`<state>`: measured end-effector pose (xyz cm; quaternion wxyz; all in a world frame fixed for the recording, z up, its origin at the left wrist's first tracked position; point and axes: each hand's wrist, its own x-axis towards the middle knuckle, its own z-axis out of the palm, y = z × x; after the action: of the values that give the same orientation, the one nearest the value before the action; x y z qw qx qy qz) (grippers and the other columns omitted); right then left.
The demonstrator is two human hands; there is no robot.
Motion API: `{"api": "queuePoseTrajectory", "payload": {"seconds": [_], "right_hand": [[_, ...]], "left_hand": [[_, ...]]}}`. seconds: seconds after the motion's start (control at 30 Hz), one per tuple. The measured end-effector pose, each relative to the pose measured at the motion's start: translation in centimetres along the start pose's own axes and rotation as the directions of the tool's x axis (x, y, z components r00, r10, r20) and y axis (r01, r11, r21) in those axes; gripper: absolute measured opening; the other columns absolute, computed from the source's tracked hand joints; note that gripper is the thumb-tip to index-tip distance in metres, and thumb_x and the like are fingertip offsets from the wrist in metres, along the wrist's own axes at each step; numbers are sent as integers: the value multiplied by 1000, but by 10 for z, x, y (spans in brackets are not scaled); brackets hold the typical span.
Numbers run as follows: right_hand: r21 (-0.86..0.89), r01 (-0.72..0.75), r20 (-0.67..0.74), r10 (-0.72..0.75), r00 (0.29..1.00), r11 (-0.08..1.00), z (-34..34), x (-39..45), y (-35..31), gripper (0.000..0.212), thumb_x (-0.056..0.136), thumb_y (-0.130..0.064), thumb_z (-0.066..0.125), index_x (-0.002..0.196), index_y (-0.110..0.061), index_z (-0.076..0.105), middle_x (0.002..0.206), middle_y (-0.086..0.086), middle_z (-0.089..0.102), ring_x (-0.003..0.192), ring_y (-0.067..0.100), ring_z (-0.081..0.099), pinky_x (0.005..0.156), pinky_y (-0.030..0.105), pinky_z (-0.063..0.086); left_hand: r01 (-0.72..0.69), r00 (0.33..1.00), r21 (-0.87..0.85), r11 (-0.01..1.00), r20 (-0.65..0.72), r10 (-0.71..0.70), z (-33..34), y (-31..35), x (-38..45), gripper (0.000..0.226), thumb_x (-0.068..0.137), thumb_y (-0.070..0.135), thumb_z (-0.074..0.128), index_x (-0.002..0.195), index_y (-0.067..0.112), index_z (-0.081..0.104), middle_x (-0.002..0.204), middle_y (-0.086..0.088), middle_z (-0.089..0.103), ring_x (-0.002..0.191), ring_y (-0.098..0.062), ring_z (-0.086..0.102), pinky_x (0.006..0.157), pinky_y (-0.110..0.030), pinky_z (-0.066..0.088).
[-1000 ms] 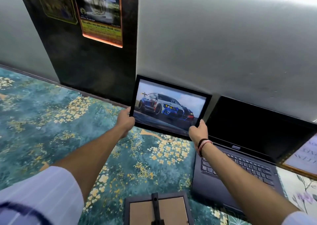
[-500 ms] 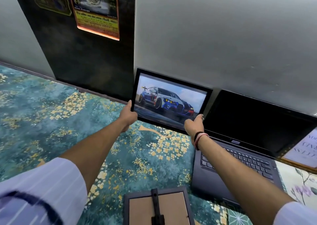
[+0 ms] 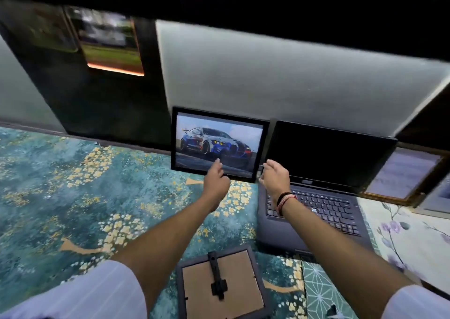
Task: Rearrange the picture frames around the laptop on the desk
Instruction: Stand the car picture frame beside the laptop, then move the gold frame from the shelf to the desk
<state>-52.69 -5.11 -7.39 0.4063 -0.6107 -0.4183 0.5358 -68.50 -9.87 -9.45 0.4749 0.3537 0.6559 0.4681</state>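
Now both hands (image 3: pixel 216 175) (image 3: pixel 275 175), open and empty, hover just before the car frame (image 3: pixel 219 143), upright at the surface's back edge.

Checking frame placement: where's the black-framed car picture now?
Head view, centre: the black-framed car picture stands against the wall, directly left of the open dark laptop, both hands just in front.

Open patterned desk cover (image 3: pixel 73 184) left — car frame (image 3: pixel 219 143), laptop (image 3: pixel 316 172), face-down frame (image 3: pixel 221 284) crowding centre and right.
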Motion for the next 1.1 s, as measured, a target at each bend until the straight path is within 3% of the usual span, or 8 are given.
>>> {"api": "queuePoseTrajectory", "payload": {"seconds": [0.17, 0.33, 0.43, 0.53, 0.67, 0.9, 1.0, 1.1], "right_hand": [[152, -3, -71, 14, 997, 988, -92, -22, -21, 38, 101, -4, 48, 138, -1, 52, 122, 20, 63, 129, 34, 56, 104, 51, 50], [227, 8, -113, 18, 993, 974, -199, -19, -30, 42, 102, 1, 36, 144, 5, 44, 140, 24, 55, 133, 36, 52, 108, 49, 45], [251, -6, -151, 46, 988, 968, -264, -7, -24, 41, 102, -5, 38, 140, 6, 48, 144, 26, 52, 132, 38, 53, 107, 47, 46], [243, -41, -178, 86, 980, 969, -333, 12, -12, 38, 99, -11, 43, 129, 9, 56, 138, 36, 51, 130, 45, 52, 107, 54, 46], [149, -40, -223, 73, 972, 988, -415, 41, 12, 37, 94, -17, 48, 129, -15, 61, 120, 8, 65, 108, 24, 62, 98, 47, 53], [9, -21, -99, 22, 995, 1000, -504, 129, 45, 22, 82, -29, 45, 88, -32, 65, 88, -5, 62, 83, 16, 52, 79, 32, 44], [-53, -27, -55, 25, 998, 998, -508, 130, 27, 33, 72, -22, 42, 100, -33, 55, 97, -10, 55, 79, 5, 45, 66, 24, 38], [-112, -56, -43, 52, 998, 992, -506, 124, 13, 67, 79, -5, 40, 145, -18, 43, 134, 0, 55, 95, 17, 55, 87, 46, 54]], "left_hand": [[-33, 993, 53, 998, 114, 26, 79, 25, -35, 64, 94, -12, 42, 155, 5, 40, 154, -9, 51, 140, -20, 50, 101, -24, 41], [-64, 967, 95, 993, 251, 38, 171, 43, -72, 50, 90, -13, 43, 128, 14, 62, 113, 8, 58, 106, -11, 56, 88, -26, 49], [-78, 948, 113, 991, 316, 39, 228, 47, -84, 56, 90, -14, 45, 138, 12, 55, 123, 2, 59, 113, -15, 58, 80, -25, 51], [-54, 945, 131, 990, 327, 9, 295, 49, -94, 57, 93, -11, 47, 148, 4, 50, 145, -7, 57, 132, -19, 56, 101, -28, 50], [-48, 934, 122, 991, 357, 1, 375, 61, -110, 47, 89, -15, 47, 119, 17, 66, 117, 1, 71, 101, 0, 68, 88, -13, 52], [-51, 951, 151, 987, 308, 2, 471, 83, -66, 45, 75, -2, 57, 114, 18, 65, 113, 2, 77, 107, -21, 72, 91, -43, 60], [-9, 968, 147, 989, 250, -28, 489, 90, -53, 47, 78, -3, 58, 121, 13, 60, 118, -3, 73, 112, -24, 67, 88, -37, 56], [18, 970, 147, 989, 237, -53, 500, 87, -41, 55, 79, -9, 57, 128, 14, 53, 126, -6, 68, 118, -27, 63, 96, -41, 52]]}}
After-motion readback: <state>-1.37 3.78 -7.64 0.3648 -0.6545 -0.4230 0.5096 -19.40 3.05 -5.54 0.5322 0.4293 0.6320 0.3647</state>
